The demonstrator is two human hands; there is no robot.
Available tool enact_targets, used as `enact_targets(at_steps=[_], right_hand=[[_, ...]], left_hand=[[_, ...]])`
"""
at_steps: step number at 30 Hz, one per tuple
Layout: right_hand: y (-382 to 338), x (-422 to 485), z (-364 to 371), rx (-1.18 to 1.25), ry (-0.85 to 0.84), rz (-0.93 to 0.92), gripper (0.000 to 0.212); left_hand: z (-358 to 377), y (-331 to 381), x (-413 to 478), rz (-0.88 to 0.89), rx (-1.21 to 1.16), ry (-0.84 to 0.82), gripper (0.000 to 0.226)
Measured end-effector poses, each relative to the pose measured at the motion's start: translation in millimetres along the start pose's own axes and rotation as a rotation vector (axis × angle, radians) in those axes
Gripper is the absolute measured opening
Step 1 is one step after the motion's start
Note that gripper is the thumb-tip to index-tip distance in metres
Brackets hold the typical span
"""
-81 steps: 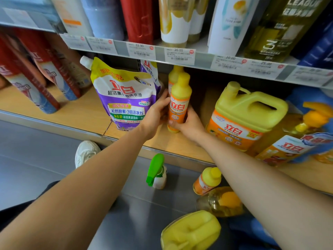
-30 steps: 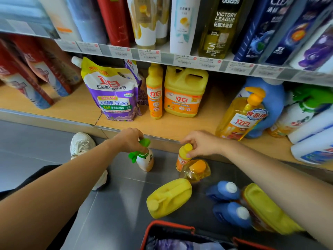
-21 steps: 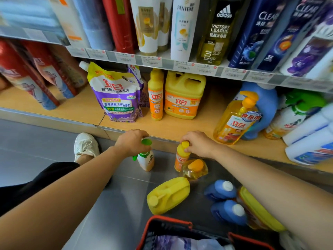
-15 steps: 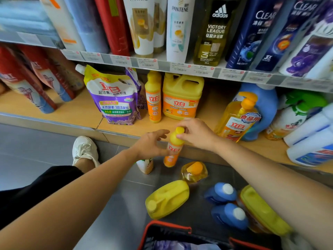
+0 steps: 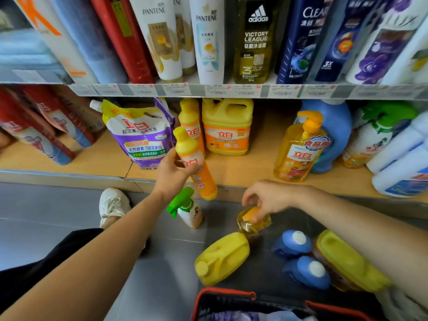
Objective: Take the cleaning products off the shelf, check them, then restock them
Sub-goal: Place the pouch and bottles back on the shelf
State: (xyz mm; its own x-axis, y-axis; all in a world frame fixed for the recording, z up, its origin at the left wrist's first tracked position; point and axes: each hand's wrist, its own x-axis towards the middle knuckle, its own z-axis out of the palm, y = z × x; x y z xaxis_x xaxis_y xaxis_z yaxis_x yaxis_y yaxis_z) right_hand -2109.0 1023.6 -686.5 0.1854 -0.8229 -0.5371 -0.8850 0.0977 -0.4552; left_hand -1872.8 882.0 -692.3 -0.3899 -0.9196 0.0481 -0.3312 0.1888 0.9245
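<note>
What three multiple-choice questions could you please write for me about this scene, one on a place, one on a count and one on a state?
1. Where is the orange-capped bottle that the right hand grips?
A. On the floor
B. On the upper shelf
C. In the basket

2. How many blue bottles with white caps are on the floor?
A. One
B. Two
C. Four

3. What is the left hand doing?
A. Hanging empty
B. Pressing flat on the shelf
C. Holding a slim yellow bottle, tilted

Answers:
1 A: the bottle sits on the grey floor below the shelf edge, with the fingers on its cap.
2 B: two white caps show side by side, right of the fallen yellow jug.
3 C: the fingers wrap round the bottle's middle, in front of the lower shelf.
</note>
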Motion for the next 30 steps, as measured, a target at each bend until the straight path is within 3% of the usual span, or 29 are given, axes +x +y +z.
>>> enact_targets(at_steps=[4, 8, 13, 23, 30], right_hand=[[10.0, -2.9, 28.6, -0.156, 0.1, 0.021, 0.044], [16.6, -2.8, 32.9, -0.095, 0.133, -0.008, 0.033], [23.3, -3.1, 38.9, 0.012, 0.233, -0.042, 0.024], [17.0, -0.8, 53.2, 0.063, 0.355, -0.019, 0.025], [21.0, -10.4, 55.3, 0.09, 0.39, 0.064, 0.027]], left_hand=[[-7.1, 12.3, 15.0, 0.025, -0.026, 0.112, 0.044], [-5.8, 8.4, 29.6, 0.056, 0.128, 0.159, 0.045], [-4.2, -6.1, 41.2, -0.029, 0.198, 0.2, 0.055], [-4.5, -4.5, 51.9, -0.138, 0.195, 0.22, 0.056], [11.0, -1.0, 41.3, -0.048, 0.334, 0.226, 0.054]])
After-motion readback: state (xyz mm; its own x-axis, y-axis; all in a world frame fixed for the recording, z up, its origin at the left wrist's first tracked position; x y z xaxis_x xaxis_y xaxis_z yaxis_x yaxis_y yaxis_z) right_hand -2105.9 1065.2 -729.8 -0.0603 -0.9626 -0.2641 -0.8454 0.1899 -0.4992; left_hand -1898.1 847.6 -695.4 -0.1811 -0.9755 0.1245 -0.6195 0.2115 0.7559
